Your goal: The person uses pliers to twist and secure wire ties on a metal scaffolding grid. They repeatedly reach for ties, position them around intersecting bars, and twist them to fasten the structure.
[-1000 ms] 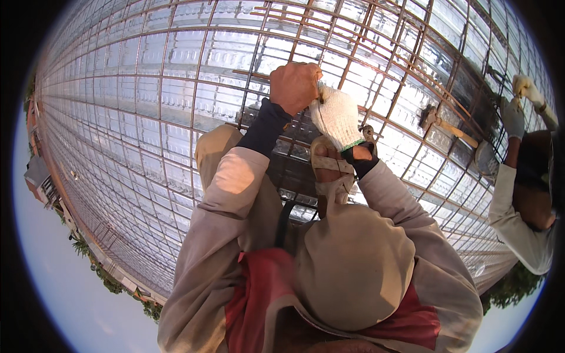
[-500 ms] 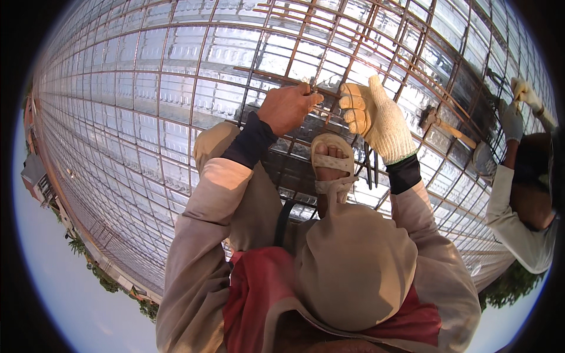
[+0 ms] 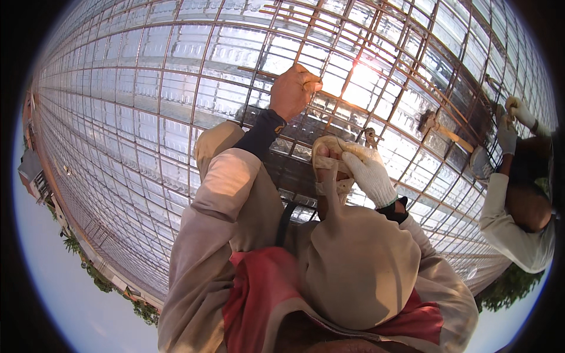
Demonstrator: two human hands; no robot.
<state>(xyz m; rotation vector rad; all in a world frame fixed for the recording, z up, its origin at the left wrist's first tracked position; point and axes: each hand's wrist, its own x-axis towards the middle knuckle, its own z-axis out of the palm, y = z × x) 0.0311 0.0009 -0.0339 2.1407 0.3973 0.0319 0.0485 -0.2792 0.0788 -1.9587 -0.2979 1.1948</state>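
Note:
My bare left hand (image 3: 292, 91) is closed, thumb and fingertips pinched together just above a crossing of the rusty rebar mesh (image 3: 259, 73). Whatever lies in that pinch is too small to make out. In a pale knitted glove, my right hand (image 3: 372, 175) is low beside the sandal (image 3: 322, 143) on my foot. Its fingers are bent together near the toes, and what they hold is hidden. A small metal tool head, like that of pincers (image 3: 371, 137), shows at the mesh just beyond the glove; any handles are hidden.
Shiny ribbed metal sheeting (image 3: 147, 123) lies beneath the bars. A hammer (image 3: 450, 134) with a wooden handle rests on the mesh at right. Farther right, a co-worker's gloved hands (image 3: 512, 120) are at the bars. Extra loose bars (image 3: 329, 26) overlap the mesh ahead.
My right hand has dropped from beside my left hand down toward the sandal. The tool head now shows past it. My left hand has turned slightly and stays near the same crossing.

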